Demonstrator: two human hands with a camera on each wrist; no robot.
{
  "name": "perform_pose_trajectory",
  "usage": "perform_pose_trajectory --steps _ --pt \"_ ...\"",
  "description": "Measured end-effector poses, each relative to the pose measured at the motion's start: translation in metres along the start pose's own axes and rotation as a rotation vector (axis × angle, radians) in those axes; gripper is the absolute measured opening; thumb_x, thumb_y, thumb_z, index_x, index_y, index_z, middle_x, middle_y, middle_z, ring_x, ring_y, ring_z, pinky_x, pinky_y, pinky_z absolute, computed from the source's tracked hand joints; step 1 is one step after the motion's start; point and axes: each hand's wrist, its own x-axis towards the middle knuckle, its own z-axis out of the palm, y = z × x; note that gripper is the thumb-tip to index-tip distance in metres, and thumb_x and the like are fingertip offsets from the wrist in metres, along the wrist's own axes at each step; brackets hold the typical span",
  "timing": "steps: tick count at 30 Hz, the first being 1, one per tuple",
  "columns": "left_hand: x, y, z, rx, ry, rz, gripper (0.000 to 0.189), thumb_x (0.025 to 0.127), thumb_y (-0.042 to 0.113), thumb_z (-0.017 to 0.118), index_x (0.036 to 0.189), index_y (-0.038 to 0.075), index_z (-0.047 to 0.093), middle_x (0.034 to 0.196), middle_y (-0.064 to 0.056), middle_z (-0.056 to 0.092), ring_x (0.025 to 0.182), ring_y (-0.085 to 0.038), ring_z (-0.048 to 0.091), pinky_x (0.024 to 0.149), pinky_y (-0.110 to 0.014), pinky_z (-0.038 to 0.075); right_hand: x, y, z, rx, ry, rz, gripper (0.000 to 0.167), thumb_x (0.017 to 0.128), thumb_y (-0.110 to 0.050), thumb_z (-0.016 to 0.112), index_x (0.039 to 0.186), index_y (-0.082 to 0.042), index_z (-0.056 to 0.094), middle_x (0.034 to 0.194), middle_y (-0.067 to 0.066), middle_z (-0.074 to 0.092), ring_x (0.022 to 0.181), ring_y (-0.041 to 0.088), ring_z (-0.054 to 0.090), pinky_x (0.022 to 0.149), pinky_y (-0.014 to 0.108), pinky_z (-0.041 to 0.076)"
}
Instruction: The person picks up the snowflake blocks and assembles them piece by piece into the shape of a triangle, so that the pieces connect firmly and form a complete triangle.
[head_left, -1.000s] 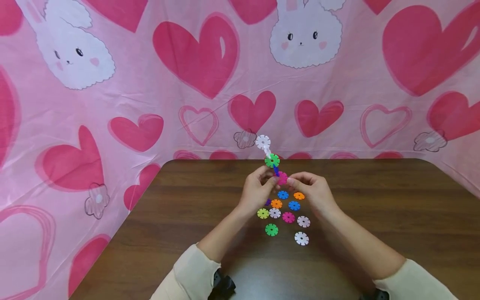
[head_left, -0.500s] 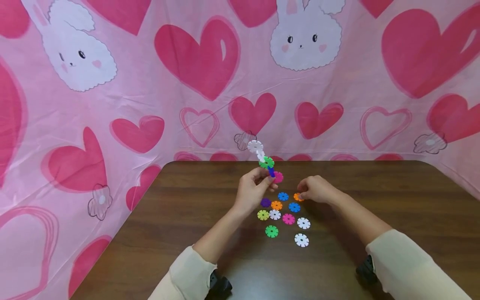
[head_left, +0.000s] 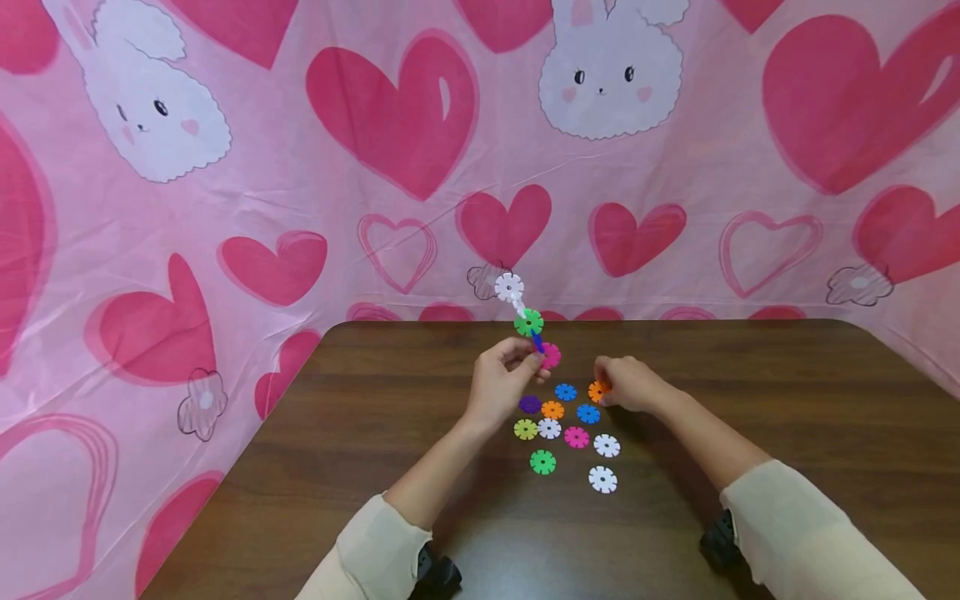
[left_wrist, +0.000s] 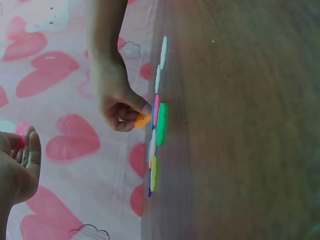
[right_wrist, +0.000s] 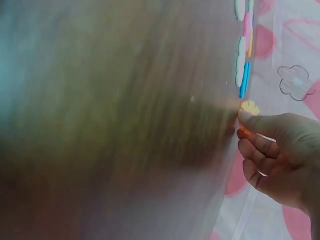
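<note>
My left hand [head_left: 497, 390] holds up a chain of linked notched plastic discs by its lower end. A pink disc [head_left: 551, 357] sits at its fingertips, joined to a blue disc [head_left: 537, 341] seen nearly edge-on. Above come a green disc [head_left: 529, 322], a tilted white one and a top white disc [head_left: 509, 287]. Thumb and fingers of my right hand [head_left: 636, 386] pinch an orange disc [head_left: 597, 392], which stands tilted in the right wrist view [right_wrist: 249, 107]. Whether its edge still touches the table cannot be made out.
Several loose discs lie flat on the wooden table [head_left: 315, 467] between the forearms: purple [head_left: 530, 404], orange [head_left: 552, 410], blue [head_left: 588, 413], yellow-green [head_left: 526, 429], pink [head_left: 576, 437], green [head_left: 543, 462] and white [head_left: 602, 480]. A pink heart-print cloth [head_left: 420, 167] hangs behind the table.
My right hand has left the pink disc at the chain's end, moved down to the right and taken hold of the orange disc. My left hand has shifted slightly left with the chain.
</note>
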Motion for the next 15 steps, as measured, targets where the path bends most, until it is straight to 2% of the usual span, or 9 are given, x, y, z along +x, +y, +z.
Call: perform_pose_trajectory --steps 4,9,12,15 --pt "0.000 -0.001 0.000 0.000 0.005 0.004 0.015 0.087 -0.001 0.061 0.095 -0.013 0.060 0.080 -0.025 0.064 0.070 -0.034 0.065 0.067 -0.040 0.055 -0.003 -0.005 -0.001 -0.008 0.076 -0.012 0.018 0.072 -0.002 0.075 0.074 -0.009 0.059 0.065 -0.002 0.053 0.061 0.019 0.049 0.059 0.034 0.045" --pt "-0.001 0.005 -0.001 -0.012 0.001 -0.011 0.012 0.087 -0.005 0.059 0.093 -0.015 0.060 0.080 -0.028 0.063 0.075 -0.046 0.061 0.070 -0.048 0.052 -0.009 -0.011 -0.005 0.013 0.183 0.030 0.009 0.075 -0.009 0.075 0.070 -0.011 0.068 0.066 -0.004 0.062 0.062 0.018 0.055 0.062 0.037 0.049" --pt "-0.004 0.017 -0.001 0.007 0.005 -0.011 0.011 0.086 -0.008 0.057 0.092 -0.018 0.059 0.079 -0.030 0.063 0.076 -0.050 0.059 0.070 -0.049 0.052 -0.014 -0.015 -0.007 0.100 0.258 0.053 0.004 0.077 -0.010 0.075 0.073 -0.009 0.073 0.067 -0.001 0.066 0.062 0.017 0.057 0.059 0.034 0.049" --pt "-0.006 0.024 -0.002 0.026 0.014 -0.016 0.011 0.086 -0.009 0.056 0.091 -0.019 0.059 0.079 -0.031 0.063 0.075 -0.050 0.059 0.069 -0.048 0.053 -0.020 -0.020 -0.011 0.219 0.306 0.098 0.008 0.079 -0.013 0.074 0.079 -0.006 0.074 0.072 0.003 0.069 0.065 0.018 0.057 0.056 0.031 0.048"
